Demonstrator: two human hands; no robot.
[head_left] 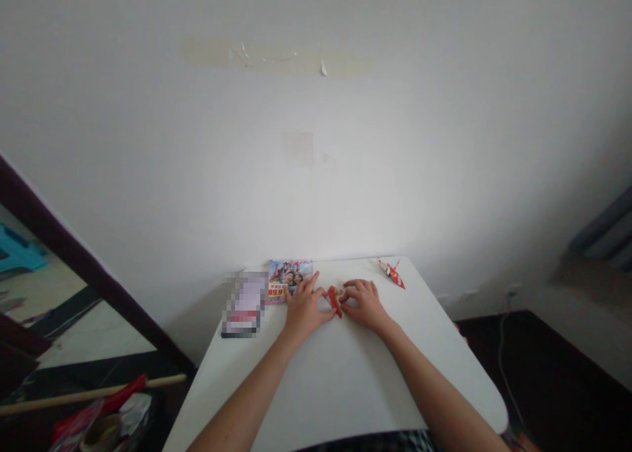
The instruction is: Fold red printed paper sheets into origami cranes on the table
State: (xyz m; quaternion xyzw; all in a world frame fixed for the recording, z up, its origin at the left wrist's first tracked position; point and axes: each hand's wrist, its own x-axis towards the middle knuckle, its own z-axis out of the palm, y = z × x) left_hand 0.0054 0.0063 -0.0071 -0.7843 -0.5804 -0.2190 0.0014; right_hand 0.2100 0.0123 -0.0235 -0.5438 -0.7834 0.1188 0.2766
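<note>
Between my two hands, just above the white table (pixel 340 379), is a small folded piece of red and tan printed paper (pixel 336 301). My left hand (pixel 306 307) pinches its left side between thumb and forefinger, with the other fingers spread. My right hand (pixel 364 302) grips its right side with bent fingertips, which cover part of the folds. A folded paper crane (pixel 392 273) in red, white and orange lies at the back right of the table, apart from my right hand. Behind my left hand lies a colourful printed leaflet (pixel 290 274), partly covered by my fingers.
A blurred-out phone-like object (pixel 244 304) lies at the table's left edge. The white wall (pixel 316 202) rises directly behind the table. On the floor at left are a wooden stick (pixel 93 396) and a bin with red plastic. A cable (pixel 501 353) runs down at right.
</note>
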